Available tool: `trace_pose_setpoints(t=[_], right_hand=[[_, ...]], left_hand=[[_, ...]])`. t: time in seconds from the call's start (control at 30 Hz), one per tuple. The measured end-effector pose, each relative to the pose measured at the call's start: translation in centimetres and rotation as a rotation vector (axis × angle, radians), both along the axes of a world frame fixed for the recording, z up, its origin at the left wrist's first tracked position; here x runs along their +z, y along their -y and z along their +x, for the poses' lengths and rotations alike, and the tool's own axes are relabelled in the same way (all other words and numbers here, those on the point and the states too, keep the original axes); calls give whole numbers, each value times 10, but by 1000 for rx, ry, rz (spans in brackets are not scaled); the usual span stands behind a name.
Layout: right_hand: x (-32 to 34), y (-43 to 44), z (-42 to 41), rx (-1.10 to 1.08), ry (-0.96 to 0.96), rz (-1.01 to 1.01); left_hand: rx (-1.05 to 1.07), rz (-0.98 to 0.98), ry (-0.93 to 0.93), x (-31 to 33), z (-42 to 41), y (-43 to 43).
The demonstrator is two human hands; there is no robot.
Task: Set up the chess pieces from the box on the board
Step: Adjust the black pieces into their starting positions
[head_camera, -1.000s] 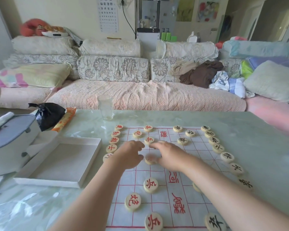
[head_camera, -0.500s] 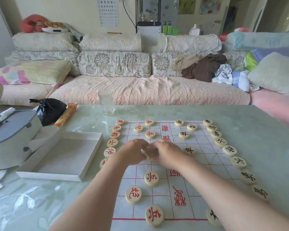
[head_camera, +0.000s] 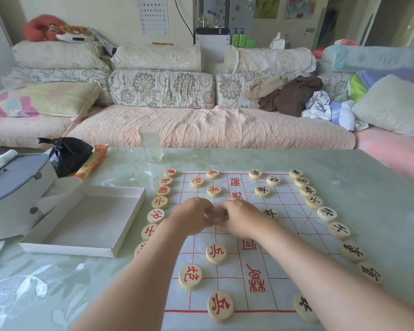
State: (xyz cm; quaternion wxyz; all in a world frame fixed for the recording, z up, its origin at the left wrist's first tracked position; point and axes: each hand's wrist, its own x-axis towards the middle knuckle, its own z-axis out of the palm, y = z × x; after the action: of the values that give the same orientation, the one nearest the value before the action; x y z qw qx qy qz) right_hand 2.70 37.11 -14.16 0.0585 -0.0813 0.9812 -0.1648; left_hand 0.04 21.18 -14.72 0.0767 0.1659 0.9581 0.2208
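From the head camera, the risk I see sits at the middle of the paper xiangqi board (head_camera: 285, 225). Both hands crowd one red-lettered piece (head_camera: 216, 215) there, and the forearms hang low over the near rows. A careless pull-back could, I think, brush the red soldier (head_camera: 216, 253) or the red cannon (head_camera: 190, 276) off their crossings, or ruck the thin sheet and shift the black column along the right edge.

The left hand (head_camera: 193, 215) and right hand (head_camera: 240, 217) meet fingertip to fingertip, each grip nearly pinched closed around that piece's rim. Whether it is lifted or resting on the board, I cannot tell.

The white box (head_camera: 127, 220) lies open on the tabletop (head_camera: 368, 187), left of the board, with nothing showing inside.
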Motion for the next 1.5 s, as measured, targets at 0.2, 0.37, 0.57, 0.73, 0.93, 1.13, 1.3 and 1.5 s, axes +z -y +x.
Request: trace_pose_setpoints(t=[0.2, 0.37, 0.57, 0.73, 0.93, 1.13, 1.3, 1.5], right_hand=[[6, -5, 2, -21, 36, -25], [33, -38, 17, -100, -40, -127], [47, -88, 66, -155, -18, -152], [31, -111, 109, -164, 54, -49], [25, -125, 122, -150, 47, -80], [18, -113, 113, -195, 1, -1], [17, -113, 107, -134, -7, -90], [11, -120, 102, -184, 58, 94]], left_hand=[[22, -2, 53, 6, 1, 0], [58, 27, -72, 27, 10, -12], [-102, 81, -135, 43, 48, -53], [-197, 49, -7, 30, 78, -87], [-219, 15, 61, 13, 95, -112], [-171, 12, -28, 10, 100, -114], [-164, 9, 23, 7, 96, -109], [-171, 20, 44, 1, 94, -115]])
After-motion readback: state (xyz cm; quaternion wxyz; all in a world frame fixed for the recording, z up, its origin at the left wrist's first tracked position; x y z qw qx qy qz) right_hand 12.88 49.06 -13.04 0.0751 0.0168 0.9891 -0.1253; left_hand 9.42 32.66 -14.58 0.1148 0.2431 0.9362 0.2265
